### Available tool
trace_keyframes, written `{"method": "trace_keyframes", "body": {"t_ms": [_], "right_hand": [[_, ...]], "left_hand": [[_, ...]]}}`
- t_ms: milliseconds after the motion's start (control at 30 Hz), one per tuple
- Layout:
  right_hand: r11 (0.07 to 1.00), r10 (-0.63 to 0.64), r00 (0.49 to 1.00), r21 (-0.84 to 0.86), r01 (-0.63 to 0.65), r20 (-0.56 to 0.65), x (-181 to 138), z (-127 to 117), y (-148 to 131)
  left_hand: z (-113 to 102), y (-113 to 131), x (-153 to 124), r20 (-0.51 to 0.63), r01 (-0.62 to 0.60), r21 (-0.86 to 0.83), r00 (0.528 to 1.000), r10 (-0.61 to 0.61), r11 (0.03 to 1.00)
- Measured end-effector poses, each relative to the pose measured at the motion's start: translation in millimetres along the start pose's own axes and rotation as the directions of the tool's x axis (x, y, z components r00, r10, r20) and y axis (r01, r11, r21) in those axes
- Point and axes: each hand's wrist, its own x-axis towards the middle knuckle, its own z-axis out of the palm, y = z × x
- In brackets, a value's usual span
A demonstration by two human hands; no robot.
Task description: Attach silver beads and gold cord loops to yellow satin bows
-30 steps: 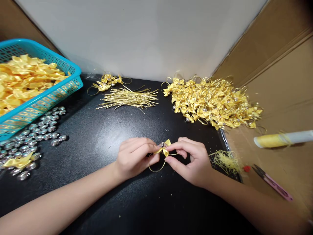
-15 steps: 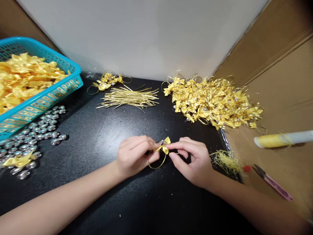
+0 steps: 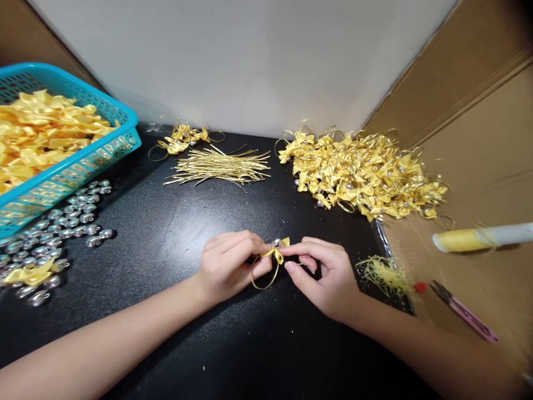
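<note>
"Two hands are in view. State the condition of each, using the bundle of gold ties (image 3: 220, 168) as reference."

"The left hand (image 3: 231, 261) is nearer the wearer than the bundle. Its thumb and fingers are pinched on the left side of a yellow bow (image 3: 279, 254)."

"And the right hand?"

"The right hand (image 3: 327, 272) is nearer the wearer than the bundle and to its right. The index fingertip touches the right side of the bow; the thumb tip is separated from that fingertip by a narrow gap. Whether the curled fingers grip a tie end cannot be determined."

"Specify the position and components of the bow."

"The bow is between both hands, nearer the wearer than the bundle and slightly right of it, over the black table (image 3: 233, 350). A silver bead (image 3: 276, 243) is at its upper edge. A gold loop (image 3: 265, 288) extends from it toward the wearer."

"List the stock left of the bundle."

"A blue basket (image 3: 132, 119) containing yellow ribbon pieces (image 3: 45, 130). Loose beads (image 3: 75, 215) lie beside the basket, nearer the wearer. A small group of assembled pieces (image 3: 177, 144) adjoins the bundle at its left rear."

"And to the right?"

"A large heap of similar pieces (image 3: 358, 175) near the bundle. Farther right and nearer the wearer: a thread tangle (image 3: 385, 276) and pink-handled snips (image 3: 468, 314)."
</note>
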Motion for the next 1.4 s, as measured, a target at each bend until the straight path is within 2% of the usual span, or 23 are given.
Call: {"method": "trace_keyframes", "body": {"t_ms": [133,167,233,267,333,367,433,533,567,633,700,867,933,1033,1100,1233,1300,1400], "right_hand": [[0.956,0.215,0.971,0.179,-0.231,0.106,0,-1,2],[0.924,0.267,0.953,0.242,-0.296,0.146,1,-2,3],[0.841,0.322,0.927,0.393,-0.373,0.19,4,-6,6],[0.8,0.327,0.927,0.468,-0.376,0.186,6,-8,7],[0.745,0.311,0.94,0.577,-0.334,0.142,11,-13,9],[0.734,0.298,0.947,0.605,-0.308,0.12,14,-15,9],[0.742,0.272,0.958,0.612,-0.272,0.095,18,-19,8],[0.779,0.236,0.97,0.584,-0.227,0.063,21,-22,5],[0.791,0.228,0.972,0.573,-0.216,0.052,22,-23,5],[0.806,0.215,0.976,0.56,-0.193,0.028,22,-23,4],[0.809,0.204,0.979,0.561,-0.174,0.009,23,-24,4],[0.818,0.172,0.985,0.556,-0.149,0.01,20,-25,7],[0.821,0.159,0.986,0.55,-0.155,0.041,19,-24,7],[0.814,0.139,0.987,0.558,-0.161,0.082,18,-24,6],[0.813,0.136,0.988,0.562,-0.155,0.077,19,-25,6],[0.784,0.186,0.98,0.591,-0.188,0.066,22,-25,6],[0.762,0.224,0.972,0.608,-0.222,0.074,23,-24,7],[0.743,0.26,0.962,0.619,-0.255,0.083,22,-23,10]], "left_hand": [[1,-1,-2,0.011,0.024,-0.04,1.0,-0.024,0.999],[1,-1,-2,0.023,0.064,-0.064,0.998,-0.062,0.996],[2,-2,0,0.087,0.239,-0.144,0.97,-0.228,0.96],[2,-2,2,0.139,0.361,-0.205,0.931,-0.338,0.91],[3,-3,7,0.279,0.588,-0.334,0.808,-0.519,0.737],[3,-3,9,0.353,0.667,-0.382,0.745,-0.566,0.639],[3,-3,14,0.484,0.768,-0.413,0.641,-0.596,0.49],[1,-3,20,0.623,0.864,-0.339,0.503,-0.6,0.373],[1,-3,21,0.651,0.882,-0.318,0.469,-0.596,0.346],[1,-4,23,0.685,0.901,-0.308,0.434,-0.586,0.307],[1,-5,25,0.704,0.915,-0.297,0.404,-0.584,0.274],[1,-5,28,0.728,0.959,-0.221,0.283,-0.624,0.176],[0,-5,28,0.736,0.963,-0.217,0.27,-0.621,0.162],[0,-7,27,0.75,0.956,-0.249,0.293,-0.593,0.156],[0,-8,27,0.756,0.95,-0.276,0.308,-0.578,0.145],[2,-9,26,0.759,0.952,-0.282,0.296,-0.579,0.117],[3,-9,24,0.746,0.943,-0.308,0.322,-0.584,0.126],[3,-7,20,0.712,0.91,-0.38,0.403,-0.575,0.167]]}}
